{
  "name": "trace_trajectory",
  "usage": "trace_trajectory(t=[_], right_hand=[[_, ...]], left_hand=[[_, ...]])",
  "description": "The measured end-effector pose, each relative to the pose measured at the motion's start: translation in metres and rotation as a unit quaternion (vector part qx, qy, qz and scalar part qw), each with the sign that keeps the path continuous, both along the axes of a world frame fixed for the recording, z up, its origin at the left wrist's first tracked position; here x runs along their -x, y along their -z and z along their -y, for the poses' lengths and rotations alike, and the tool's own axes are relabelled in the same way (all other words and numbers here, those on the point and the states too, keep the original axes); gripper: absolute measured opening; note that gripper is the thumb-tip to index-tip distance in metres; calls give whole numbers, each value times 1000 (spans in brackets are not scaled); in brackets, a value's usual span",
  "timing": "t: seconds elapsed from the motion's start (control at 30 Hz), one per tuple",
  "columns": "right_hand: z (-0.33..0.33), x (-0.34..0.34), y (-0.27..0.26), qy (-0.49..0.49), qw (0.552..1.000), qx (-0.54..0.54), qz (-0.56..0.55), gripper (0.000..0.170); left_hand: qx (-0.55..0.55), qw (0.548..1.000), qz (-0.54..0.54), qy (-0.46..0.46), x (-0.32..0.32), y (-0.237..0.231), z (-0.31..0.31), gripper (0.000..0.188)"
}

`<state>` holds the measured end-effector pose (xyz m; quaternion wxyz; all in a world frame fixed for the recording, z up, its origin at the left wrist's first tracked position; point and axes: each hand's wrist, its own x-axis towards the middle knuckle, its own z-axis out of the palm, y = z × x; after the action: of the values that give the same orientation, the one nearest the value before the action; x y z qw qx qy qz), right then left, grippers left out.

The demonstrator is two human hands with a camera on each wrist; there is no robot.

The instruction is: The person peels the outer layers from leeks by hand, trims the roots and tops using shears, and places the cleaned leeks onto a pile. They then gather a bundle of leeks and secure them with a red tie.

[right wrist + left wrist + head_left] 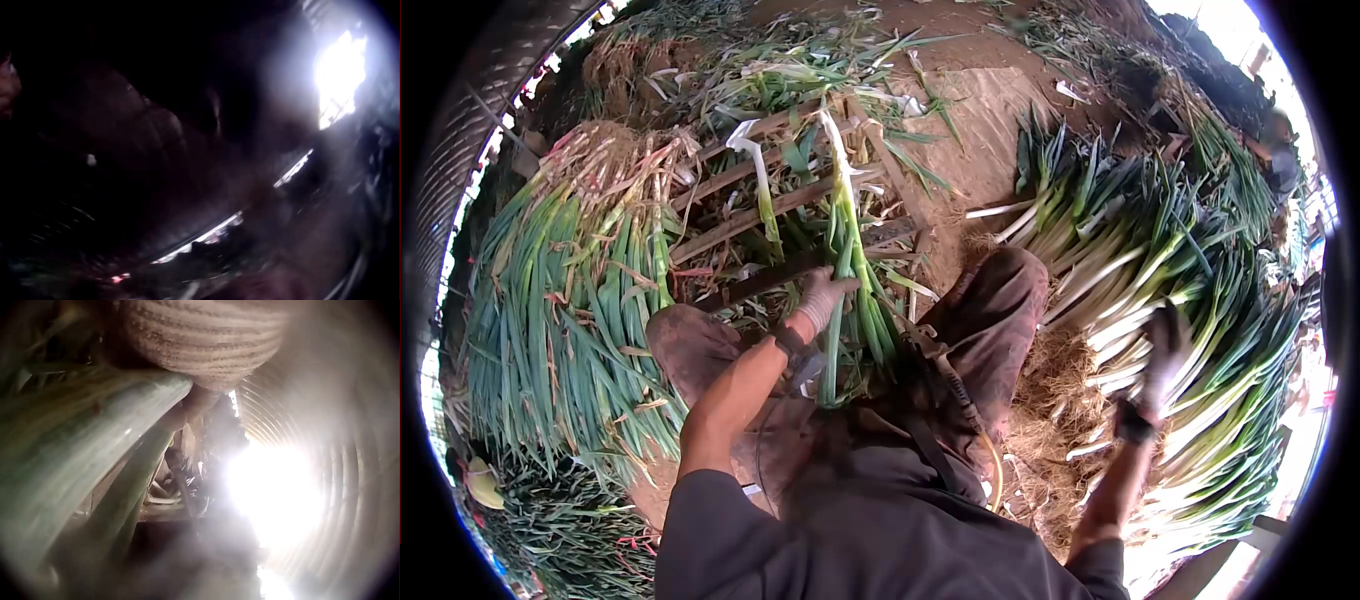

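My gloved left hand (825, 298) grips a green onion (847, 215) by its leaves, in front of my lap. Its pale end points away from me over a wooden frame. In the left wrist view, thick green leaves (94, 444) run beside the ribbed glove (206, 344). On the other side, my gloved right hand (1168, 355) hovers over a pile of green onions (1120, 270) with white stalks and brown roots, its fingers extended and blurred. The right wrist view is too dark to show anything between those fingers.
Cleaned-looking green onions (570, 280) are heaped on the left, roots away from me. The slatted wooden frame (745, 220) holds leaf scraps. A hose (960, 390) with a nozzle-like end lies along my right thigh. Brown sheeting (975, 120) covers the ground ahead.
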<state>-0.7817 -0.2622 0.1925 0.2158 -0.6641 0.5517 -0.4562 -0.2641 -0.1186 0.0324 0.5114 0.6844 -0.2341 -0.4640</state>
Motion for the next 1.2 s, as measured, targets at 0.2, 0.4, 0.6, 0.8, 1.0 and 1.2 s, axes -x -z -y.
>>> trace_trajectory(t=[0.2,0.4,0.6,0.8,1.0,1.2], right_hand=[[-11,-332,45,-453,879,-135,-71,30],[-28,-464,106,-482,811,-327,59,33],[-33,-470,93,-483,841,-234,65,28],[-52,-460,82,-554,769,-285,143,29],[-70,-453,65,-534,755,-348,154,37],[-73,-433,56,-538,737,-384,140,26]], left_hand=[[108,994,24,-2,1,-8,-29,19],[83,991,100,38,2,-48,-56,25],[-4,951,307,32,-91,-104,-48,59],[144,981,64,-109,-204,-162,21,113],[267,954,-82,-109,-261,-171,35,44],[188,947,172,-196,-327,-208,28,33]])
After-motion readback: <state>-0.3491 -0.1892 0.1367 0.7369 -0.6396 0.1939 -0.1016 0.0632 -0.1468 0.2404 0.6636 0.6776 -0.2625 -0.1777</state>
